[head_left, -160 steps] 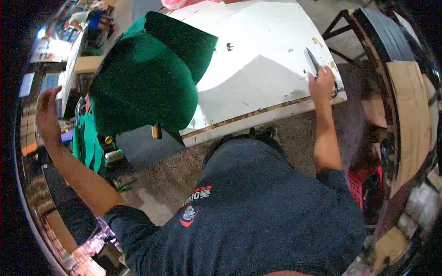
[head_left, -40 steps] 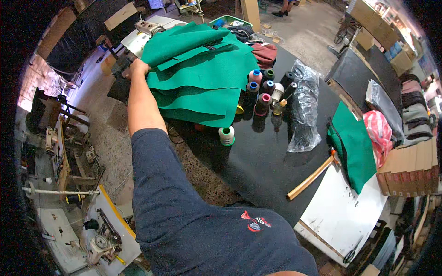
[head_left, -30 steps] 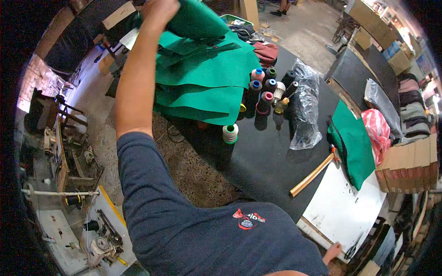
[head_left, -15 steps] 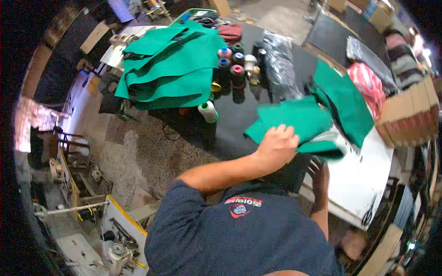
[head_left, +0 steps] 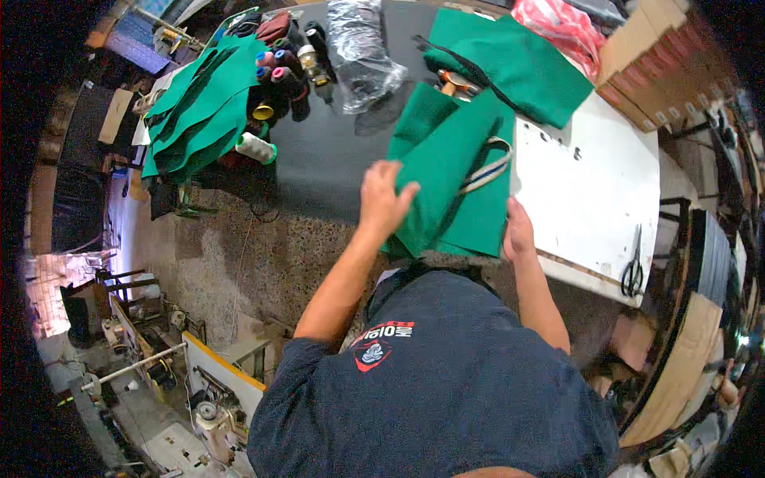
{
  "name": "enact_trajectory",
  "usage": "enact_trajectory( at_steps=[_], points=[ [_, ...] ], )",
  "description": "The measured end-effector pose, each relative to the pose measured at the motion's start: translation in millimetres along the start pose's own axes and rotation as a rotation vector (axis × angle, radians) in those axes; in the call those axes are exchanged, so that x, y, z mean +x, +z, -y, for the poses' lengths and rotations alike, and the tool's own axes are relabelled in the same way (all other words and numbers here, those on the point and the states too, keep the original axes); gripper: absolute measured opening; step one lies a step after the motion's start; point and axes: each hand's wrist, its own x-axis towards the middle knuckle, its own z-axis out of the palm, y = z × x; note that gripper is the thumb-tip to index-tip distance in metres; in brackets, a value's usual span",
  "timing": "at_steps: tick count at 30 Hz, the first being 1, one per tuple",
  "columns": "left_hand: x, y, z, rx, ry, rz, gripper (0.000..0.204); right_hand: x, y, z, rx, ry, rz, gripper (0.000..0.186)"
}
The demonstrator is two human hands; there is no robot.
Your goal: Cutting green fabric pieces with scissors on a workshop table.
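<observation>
A green fabric piece [head_left: 446,171] lies in front of me, across the dark and white tabletops. One side of it is folded over, and a pale cord loop [head_left: 488,169] shows on its right part. At the fabric's left edge is my left hand [head_left: 386,201], its thumb and fingers apart. My right hand [head_left: 519,231] holds the right edge near the front corner, with some fingertips hidden. Beyond lies more green fabric [head_left: 510,64] with a dark strip along one edge. Orange-handled scissors [head_left: 457,82] show partly between the two green pieces.
Stacked green panels [head_left: 199,111] lie at the left, beside several thread spools [head_left: 284,73] and a tipped white cone [head_left: 256,148]. A clear plastic-wrapped bundle [head_left: 358,56] sits at the back. Black scissors [head_left: 633,267] lie on the white board [head_left: 586,187]; cardboard boxes [head_left: 661,64] stand at right.
The raised green fabric has come down flat in front of me, and its cord loop now shows. My left hand has moved left from over the fabric, and its fingers have spread. The view has shifted.
</observation>
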Motion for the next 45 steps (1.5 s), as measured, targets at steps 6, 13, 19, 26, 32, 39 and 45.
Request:
enact_trajectory(
  at_steps=[6, 13, 19, 26, 32, 39, 45],
  points=[
    [14, 11, -29, 0.277, -0.415, 0.302, 0.064, -4, -35, 4, -0.74, -0.177, -0.076, 0.057],
    [-2, 28, -15, 0.246, -0.316, 0.349, 0.03, -2, -54, 12, -0.998, -0.349, -0.091, 0.054],
    [0, 62, -40, -0.221, -0.227, 0.539, 0.023, -9, -47, 24, -1.036, -0.317, -0.143, 0.054],
    [86, 65, 6, -0.186, -0.228, -0.087, 0.059, -14, -36, 16, -1.18, -0.37, -0.296, 0.053],
    [167, 92, 46, -0.577, -0.302, 0.45, 0.045, -33, 18, 13, -1.382, -0.369, -0.461, 0.054],
    [108, 24, -84, -0.418, 0.441, 0.097, 0.022, -69, 103, 51, -0.416, -0.384, -0.259, 0.048],
    [64, 53, -109, -0.248, 0.706, 0.279, 0.009, -32, 76, 45, 0.033, -0.338, -0.25, 0.038]
  ],
)
